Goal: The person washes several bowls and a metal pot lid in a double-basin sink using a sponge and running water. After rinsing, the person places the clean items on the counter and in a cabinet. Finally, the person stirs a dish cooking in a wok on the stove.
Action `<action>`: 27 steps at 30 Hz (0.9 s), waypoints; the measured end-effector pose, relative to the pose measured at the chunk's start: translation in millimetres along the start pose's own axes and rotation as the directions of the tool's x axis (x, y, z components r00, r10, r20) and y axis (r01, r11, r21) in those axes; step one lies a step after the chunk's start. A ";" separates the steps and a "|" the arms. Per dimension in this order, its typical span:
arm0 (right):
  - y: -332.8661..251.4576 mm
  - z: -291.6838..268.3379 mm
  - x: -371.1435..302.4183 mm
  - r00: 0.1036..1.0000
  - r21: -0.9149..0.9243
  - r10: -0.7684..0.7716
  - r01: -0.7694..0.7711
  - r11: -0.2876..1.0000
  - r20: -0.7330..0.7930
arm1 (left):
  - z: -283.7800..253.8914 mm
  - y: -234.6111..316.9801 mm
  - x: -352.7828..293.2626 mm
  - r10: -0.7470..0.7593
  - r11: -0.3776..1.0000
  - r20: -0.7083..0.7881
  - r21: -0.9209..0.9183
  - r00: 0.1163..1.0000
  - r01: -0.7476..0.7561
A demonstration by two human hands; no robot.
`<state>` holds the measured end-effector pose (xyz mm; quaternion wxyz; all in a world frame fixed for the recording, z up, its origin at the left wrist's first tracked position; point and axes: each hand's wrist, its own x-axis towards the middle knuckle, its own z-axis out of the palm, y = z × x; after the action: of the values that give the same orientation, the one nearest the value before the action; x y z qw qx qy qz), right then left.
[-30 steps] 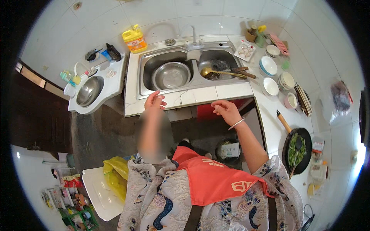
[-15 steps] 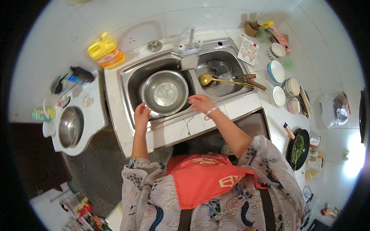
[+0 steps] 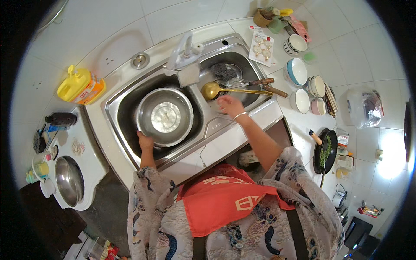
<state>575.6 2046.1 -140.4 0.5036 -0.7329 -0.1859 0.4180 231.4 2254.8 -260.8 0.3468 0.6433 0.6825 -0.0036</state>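
A wide steel basin sits in the left sink bowl, tilted slightly. My left hand grips its near-left rim. Over the near edge of the right sink bowl, my right hand hangs with loosely bent, parted fingers and nothing visible in them. Just beyond its fingertips lies a golden ladle, its long handle resting across the sink's right edge. Behind the ladle are a dark mesh scouring pad and tools with wooden handles.
The faucet stands behind the divider, with a pale cloth hanging below it. Packaged mushrooms, stacked bowls and a pan of greens line the right counter. A yellow jug stands at the left.
My right hand has left the basin's right side and moved over the right sink bowl. My left hand has closed on the rim. The view has turned and shifted.
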 end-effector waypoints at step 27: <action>-28.4 -96.0 46.8 0.914 -0.965 0.344 0.148 0.216 0.217 | -6.7 136.8 -99.3 0.497 0.863 -0.102 0.157 0.862 -0.480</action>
<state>683.8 2034.6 -121.2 -0.1404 -0.7959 -0.4526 0.3769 341.9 2194.4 -147.9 0.2466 0.8146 0.5179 0.0863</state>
